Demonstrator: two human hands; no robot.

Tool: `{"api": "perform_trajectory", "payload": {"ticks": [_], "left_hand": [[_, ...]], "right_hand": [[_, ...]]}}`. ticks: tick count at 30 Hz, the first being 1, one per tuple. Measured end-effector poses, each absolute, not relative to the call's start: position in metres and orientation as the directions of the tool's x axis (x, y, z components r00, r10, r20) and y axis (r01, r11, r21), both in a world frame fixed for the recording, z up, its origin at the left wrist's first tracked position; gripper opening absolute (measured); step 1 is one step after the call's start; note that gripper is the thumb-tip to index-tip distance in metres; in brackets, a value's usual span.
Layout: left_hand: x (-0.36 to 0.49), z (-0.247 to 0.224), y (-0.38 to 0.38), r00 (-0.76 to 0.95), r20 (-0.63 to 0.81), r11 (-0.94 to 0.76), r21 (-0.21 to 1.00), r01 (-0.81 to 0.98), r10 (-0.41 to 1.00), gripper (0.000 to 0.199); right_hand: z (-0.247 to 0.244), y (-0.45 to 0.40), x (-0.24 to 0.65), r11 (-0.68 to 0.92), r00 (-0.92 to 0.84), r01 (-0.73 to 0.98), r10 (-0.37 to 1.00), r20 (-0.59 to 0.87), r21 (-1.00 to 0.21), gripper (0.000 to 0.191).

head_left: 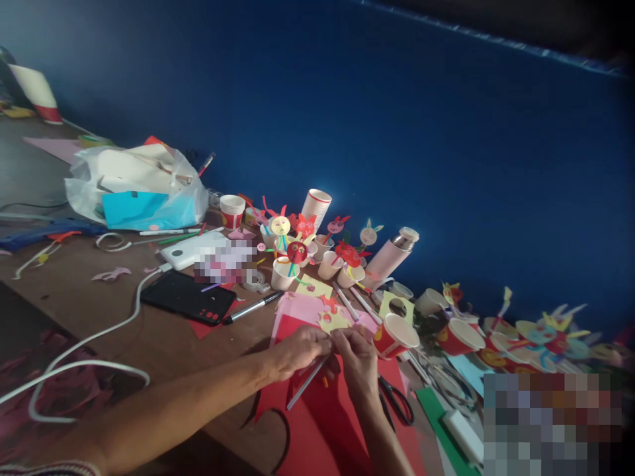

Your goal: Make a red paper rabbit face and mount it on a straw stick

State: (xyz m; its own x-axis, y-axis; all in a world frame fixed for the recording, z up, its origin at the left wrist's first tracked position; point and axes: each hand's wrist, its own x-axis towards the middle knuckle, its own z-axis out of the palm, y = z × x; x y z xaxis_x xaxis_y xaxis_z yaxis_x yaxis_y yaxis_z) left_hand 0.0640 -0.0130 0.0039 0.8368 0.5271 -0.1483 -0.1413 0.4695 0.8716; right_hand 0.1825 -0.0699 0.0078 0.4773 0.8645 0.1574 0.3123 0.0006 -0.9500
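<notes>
My left hand (303, 352) and my right hand (358, 362) meet over red paper sheets (322, 413), their fingertips pinched close together. Just beyond the fingertips shows a pale yellow paper cut-out (335, 321) with a hole, and an orange-red paper piece lies behind it. Whether the fingers grip that cut-out is unclear; what sits between them is hidden. A thin grey stick (306, 383) slants below my left hand, over the red paper. Black-handled scissors (397, 402) lie right of my right wrist, partly covered. Pink paper (288, 311) extends from under the red sheets.
Paper cups (285, 273) hold paper faces on strips. A red cup (397, 336) stands beside my right hand, with a pink flask (391, 256) behind. Leftward are a phone (186, 297), a marker (253, 308), a white cable (126, 322) and a plastic bag (82, 182).
</notes>
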Motion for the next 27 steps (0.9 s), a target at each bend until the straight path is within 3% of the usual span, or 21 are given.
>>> {"api": "perform_trajectory", "payload": {"ticks": [8,12,17,22,27], "left_hand": [[0.056,0.010,-0.002,0.811,-0.136,0.442,0.882,-0.163,0.569,0.033],[0.045,0.019,0.011,0.750,-0.156,0.447,0.872,-0.201,0.643,0.036],[0.029,0.041,0.024,0.747,-0.080,0.413,0.869,-0.273,0.660,0.028],[0.017,0.059,0.030,0.728,-0.056,0.403,0.860,-0.312,0.683,0.024],[0.003,0.069,0.035,0.705,-0.027,0.365,0.869,-0.334,0.709,0.024]], "right_hand": [[0.019,-0.072,0.203,0.085,0.387,0.294,0.900,0.200,-0.952,0.035],[0.029,-0.090,0.231,-0.023,0.486,0.323,0.862,0.145,-0.946,0.036],[0.017,-0.115,0.261,-0.125,0.564,0.416,0.813,0.147,-0.901,0.032],[0.004,-0.124,0.262,-0.167,0.525,0.586,0.824,0.215,-0.793,0.031],[-0.003,-0.127,0.255,-0.209,0.457,0.776,0.836,0.303,-0.595,0.028]]}}
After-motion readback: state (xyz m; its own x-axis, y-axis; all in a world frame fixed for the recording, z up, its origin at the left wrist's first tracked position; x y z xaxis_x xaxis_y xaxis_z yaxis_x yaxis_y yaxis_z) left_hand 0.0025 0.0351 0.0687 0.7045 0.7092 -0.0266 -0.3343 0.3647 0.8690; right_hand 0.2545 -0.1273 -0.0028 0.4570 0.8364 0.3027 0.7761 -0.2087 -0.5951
